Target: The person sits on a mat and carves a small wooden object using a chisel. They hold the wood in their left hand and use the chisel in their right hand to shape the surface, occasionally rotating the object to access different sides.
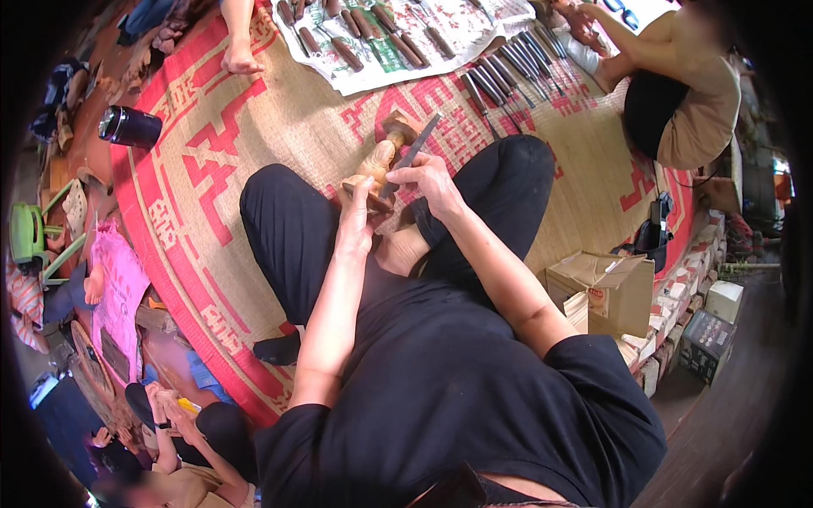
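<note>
- Wooden figure: just off 12 o'clock, near end gripped by left hand.
- Right hand: clamped on dark flat tool alongside; contact unclear.
- Progress: rounded forms done; likely surface work left, amount can't tell.
- Chisels: 1 o'clock, unheld.

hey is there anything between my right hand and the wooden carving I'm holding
Only the flat metal tool held in the right hand, alongside the wooden carving. Nothing else visible stands between them; the left hand holds the carving's near end.
</note>
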Motion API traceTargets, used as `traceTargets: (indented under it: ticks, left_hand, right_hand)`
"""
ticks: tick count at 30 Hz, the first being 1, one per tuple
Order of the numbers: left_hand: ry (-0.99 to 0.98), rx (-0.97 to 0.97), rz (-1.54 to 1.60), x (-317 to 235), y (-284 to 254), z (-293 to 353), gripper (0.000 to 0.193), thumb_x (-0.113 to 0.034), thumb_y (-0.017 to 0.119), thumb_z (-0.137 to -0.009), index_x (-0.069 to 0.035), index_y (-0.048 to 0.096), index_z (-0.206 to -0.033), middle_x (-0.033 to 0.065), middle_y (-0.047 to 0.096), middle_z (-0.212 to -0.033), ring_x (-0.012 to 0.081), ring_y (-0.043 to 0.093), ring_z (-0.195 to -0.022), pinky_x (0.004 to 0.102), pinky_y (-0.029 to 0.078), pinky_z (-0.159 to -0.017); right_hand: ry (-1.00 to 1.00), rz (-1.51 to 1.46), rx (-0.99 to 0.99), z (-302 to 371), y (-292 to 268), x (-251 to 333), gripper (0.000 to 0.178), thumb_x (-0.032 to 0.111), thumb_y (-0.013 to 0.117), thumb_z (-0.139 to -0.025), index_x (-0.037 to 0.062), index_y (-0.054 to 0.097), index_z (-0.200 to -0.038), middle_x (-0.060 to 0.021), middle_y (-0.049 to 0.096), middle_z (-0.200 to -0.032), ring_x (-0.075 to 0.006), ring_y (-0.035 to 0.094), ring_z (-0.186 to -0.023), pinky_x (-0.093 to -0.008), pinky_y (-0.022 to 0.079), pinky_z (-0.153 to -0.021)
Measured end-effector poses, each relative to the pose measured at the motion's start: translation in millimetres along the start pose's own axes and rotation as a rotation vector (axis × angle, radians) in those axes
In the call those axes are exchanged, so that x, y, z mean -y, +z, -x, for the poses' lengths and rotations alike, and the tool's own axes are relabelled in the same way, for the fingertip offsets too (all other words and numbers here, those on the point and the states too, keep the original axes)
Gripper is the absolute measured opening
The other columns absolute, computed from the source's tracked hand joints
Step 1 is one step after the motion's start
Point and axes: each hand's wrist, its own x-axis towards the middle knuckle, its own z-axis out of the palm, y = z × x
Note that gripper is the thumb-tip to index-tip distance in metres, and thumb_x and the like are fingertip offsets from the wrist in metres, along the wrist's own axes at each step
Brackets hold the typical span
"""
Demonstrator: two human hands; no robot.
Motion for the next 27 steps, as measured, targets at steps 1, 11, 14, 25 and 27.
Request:
traceTargets:
  ticks: [1,11,14,25,27]
  left_hand:
    - [-0.007,0.006,0.014,2,-2,-2,0.064,-0.039,0.067,-0.08,-0.013,0.029,-0.125,0.0128,0.048,-0.113,0.0206,0.06,-0.089,0.0307,0.054,-0.06]
    - [0.055,-0.028,-0.048,-2,11,9,0.06,-0.037,0.066,-0.083,-0.013,0.032,-0.127,0.0102,0.05,-0.112,0.0188,0.059,-0.092,0.0316,0.054,-0.065]
    - [0.063,-0.023,-0.042,6,2,10,0.058,-0.038,0.063,-0.085,-0.013,0.034,-0.128,0.0082,0.051,-0.113,0.0184,0.057,-0.095,0.0345,0.054,-0.069]
    - [0.039,-0.025,-0.011,5,7,6,0.067,-0.039,0.065,-0.082,-0.017,0.026,-0.132,0.0136,0.045,-0.121,0.0272,0.054,-0.101,0.0436,0.053,-0.069]
    - [0.039,-0.018,0.015,4,5,5,0.068,-0.039,0.066,-0.081,-0.018,0.026,-0.131,0.0137,0.045,-0.122,0.0275,0.054,-0.101,0.0444,0.052,-0.07]
  right_hand:
    - [0.024,-0.015,-0.028,-5,-3,-4,0.012,0.007,0.071,-0.07,0.0021,0.062,-0.076,-0.0055,0.061,-0.068,-0.0124,0.054,-0.057,-0.0257,0.042,-0.054]
    - [0.025,-0.054,-0.006,-5,-2,-8,0.012,0.005,0.07,-0.069,0.0014,0.064,-0.079,-0.0051,0.062,-0.069,-0.0113,0.055,-0.058,-0.0236,0.041,-0.053]
    - [0.065,-0.061,-0.05,-9,-5,-4,0.011,0.006,0.07,-0.069,0.0019,0.063,-0.077,-0.0054,0.061,-0.069,-0.0128,0.056,-0.055,-0.0226,0.042,-0.054]
    - [0.067,-0.082,-0.051,-11,-17,-11,0.01,0.007,0.07,-0.071,0.0041,0.061,-0.073,-0.003,0.061,-0.068,-0.0091,0.051,-0.057,-0.0237,0.037,-0.053]
    - [0.045,-0.1,-0.057,-6,-10,-3,0.01,0.005,0.07,-0.071,0.0029,0.061,-0.076,-0.0019,0.059,-0.068,-0.0096,0.051,-0.057,-0.0234,0.039,-0.054]
